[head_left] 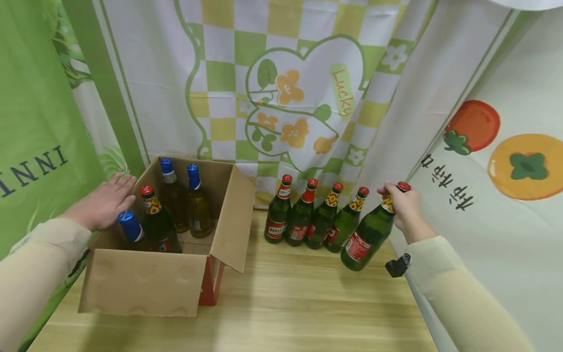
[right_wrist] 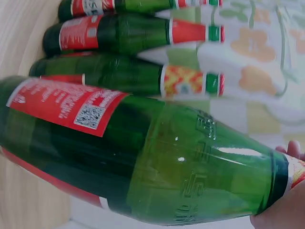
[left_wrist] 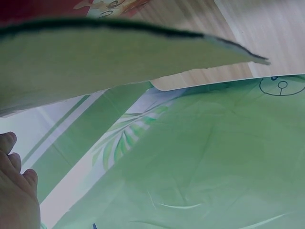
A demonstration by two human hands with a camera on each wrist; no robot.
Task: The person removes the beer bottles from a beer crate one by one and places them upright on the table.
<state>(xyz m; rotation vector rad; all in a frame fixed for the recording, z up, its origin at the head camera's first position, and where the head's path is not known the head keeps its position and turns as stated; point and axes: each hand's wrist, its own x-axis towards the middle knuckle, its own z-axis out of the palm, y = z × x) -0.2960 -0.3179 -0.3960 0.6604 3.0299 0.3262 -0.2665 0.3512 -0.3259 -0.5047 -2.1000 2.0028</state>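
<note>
My right hand (head_left: 405,203) grips the neck of a green glass bottle (head_left: 367,234) with a red cap and red label. That bottle leans, its base toward the table's front and its top to the right. In the right wrist view the same green bottle (right_wrist: 143,157) fills the foreground, with part of the hand at its neck. My left hand (head_left: 100,203) rests with extended fingers on the left edge of an opened cardboard box (head_left: 142,281). Inside stand a red-capped green bottle (head_left: 158,220) and blue-capped bottles (head_left: 200,208). The left wrist view shows left-hand fingers (left_wrist: 16,191) beside a cardboard flap (left_wrist: 119,62).
Several red-capped green bottles (head_left: 296,220) stand in a row beside the held one, close to the patterned curtain (head_left: 220,98) behind. The box's flaps fold out over the wooden table (head_left: 299,303). A printed white cloth (head_left: 497,234) hangs at the right, green cloth (head_left: 39,122) at the left.
</note>
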